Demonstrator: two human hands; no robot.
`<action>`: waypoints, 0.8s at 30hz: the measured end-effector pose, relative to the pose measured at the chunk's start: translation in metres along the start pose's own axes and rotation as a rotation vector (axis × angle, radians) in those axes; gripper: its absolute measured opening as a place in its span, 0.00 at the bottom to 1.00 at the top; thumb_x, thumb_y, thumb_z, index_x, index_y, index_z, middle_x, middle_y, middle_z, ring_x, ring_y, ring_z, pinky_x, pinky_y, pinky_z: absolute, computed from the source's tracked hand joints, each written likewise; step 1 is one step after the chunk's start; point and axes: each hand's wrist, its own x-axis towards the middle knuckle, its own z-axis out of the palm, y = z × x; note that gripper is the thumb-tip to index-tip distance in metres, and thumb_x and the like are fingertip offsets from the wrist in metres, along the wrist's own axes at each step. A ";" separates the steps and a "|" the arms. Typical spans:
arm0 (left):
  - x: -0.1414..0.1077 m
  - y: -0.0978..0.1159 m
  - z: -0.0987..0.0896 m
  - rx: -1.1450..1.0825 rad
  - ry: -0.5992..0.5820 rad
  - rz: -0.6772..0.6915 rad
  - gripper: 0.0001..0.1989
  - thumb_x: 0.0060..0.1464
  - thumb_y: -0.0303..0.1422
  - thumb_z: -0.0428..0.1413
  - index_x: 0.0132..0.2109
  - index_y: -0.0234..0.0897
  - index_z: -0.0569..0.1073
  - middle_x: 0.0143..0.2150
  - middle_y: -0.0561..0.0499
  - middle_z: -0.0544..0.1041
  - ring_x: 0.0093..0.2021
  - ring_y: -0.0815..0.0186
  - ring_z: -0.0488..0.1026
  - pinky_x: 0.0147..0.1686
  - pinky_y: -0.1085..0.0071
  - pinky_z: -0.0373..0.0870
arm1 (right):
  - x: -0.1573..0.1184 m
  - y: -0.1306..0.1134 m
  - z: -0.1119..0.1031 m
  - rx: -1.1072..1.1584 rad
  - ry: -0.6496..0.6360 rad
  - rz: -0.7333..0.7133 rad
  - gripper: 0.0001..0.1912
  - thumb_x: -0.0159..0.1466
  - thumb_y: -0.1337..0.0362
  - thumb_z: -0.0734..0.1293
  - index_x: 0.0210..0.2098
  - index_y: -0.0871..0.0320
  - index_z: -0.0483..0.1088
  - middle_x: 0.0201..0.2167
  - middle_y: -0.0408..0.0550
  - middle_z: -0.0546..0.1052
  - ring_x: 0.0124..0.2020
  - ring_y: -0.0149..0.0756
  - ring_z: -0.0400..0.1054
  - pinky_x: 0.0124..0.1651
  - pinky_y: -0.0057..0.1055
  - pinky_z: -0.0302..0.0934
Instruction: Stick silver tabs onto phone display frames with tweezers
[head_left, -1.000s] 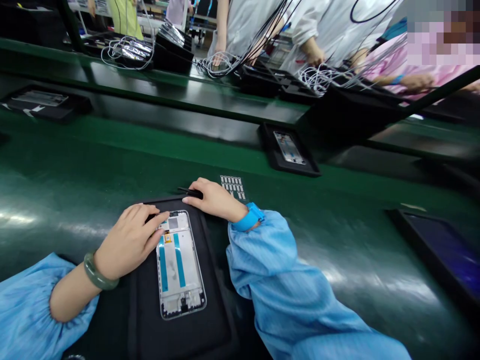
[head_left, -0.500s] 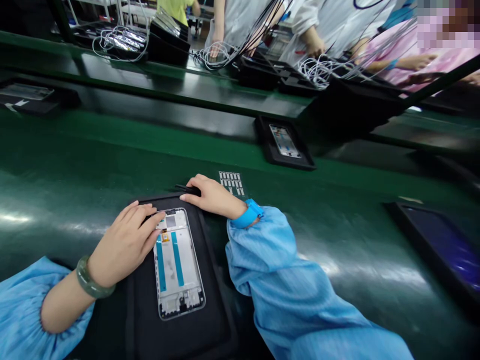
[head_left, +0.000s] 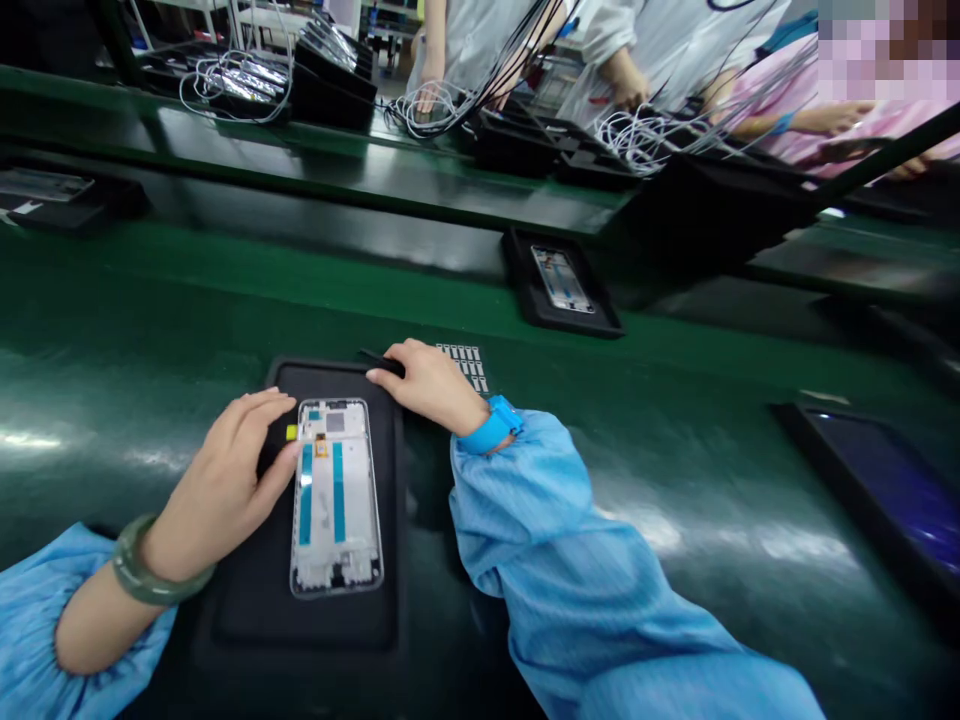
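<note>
A phone's mid-frame (head_left: 358,520) with two blue strips and a small orange flex piece lies in a black tray (head_left: 386,625). At its upper left edge is my left hand (head_left: 225,475), holding nothing, its thumb apart from the curved fingers and its thumb tip by the frame's side. A yellow tab (head_left: 292,432) sticks out from that edge. My right hand (head_left: 435,385) is closed on slim black tweezers (head_left: 382,360) above the tray's top right corner. Partly behind this hand, a grid of small pale stickers (head_left: 471,367) lies on the green surface.
A second black tray (head_left: 517,285) with a phone frame stands farther back, and another tray (head_left: 112,205) is at far left. A tray with a dark bluish panel (head_left: 885,480) lies at right. Co-workers' hands and white cables (head_left: 637,140) are across the bench.
The tray and phone frame have turned slightly and shifted left and up in view. My left hand has drawn back from the frame's top, uncovering it. My right hand keeps the tweezers.
</note>
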 end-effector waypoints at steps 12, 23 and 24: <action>0.011 -0.025 -0.028 -0.011 0.306 -0.063 0.07 0.57 0.31 0.49 0.42 0.37 0.69 0.41 0.48 0.73 0.45 0.62 0.70 0.47 0.60 0.68 | 0.064 0.059 -0.018 -0.092 0.206 0.548 0.17 0.61 0.57 0.59 0.43 0.62 0.68 0.40 0.59 0.76 0.43 0.49 0.70 0.39 0.37 0.63; 0.001 -0.040 -0.011 -0.111 -0.024 0.031 0.10 0.59 0.35 0.48 0.45 0.39 0.69 0.44 0.47 0.71 0.47 0.62 0.69 0.48 0.62 0.66 | 0.006 0.155 -0.065 -0.300 0.162 0.717 0.17 0.58 0.67 0.65 0.46 0.64 0.70 0.45 0.66 0.71 0.45 0.52 0.69 0.43 0.42 0.61; 0.000 -0.040 -0.010 -0.111 -0.051 0.030 0.10 0.59 0.35 0.47 0.45 0.40 0.69 0.44 0.47 0.71 0.48 0.61 0.69 0.49 0.62 0.66 | -0.004 0.167 -0.066 -0.308 0.138 0.700 0.18 0.57 0.68 0.66 0.47 0.62 0.70 0.46 0.64 0.71 0.45 0.50 0.69 0.43 0.40 0.61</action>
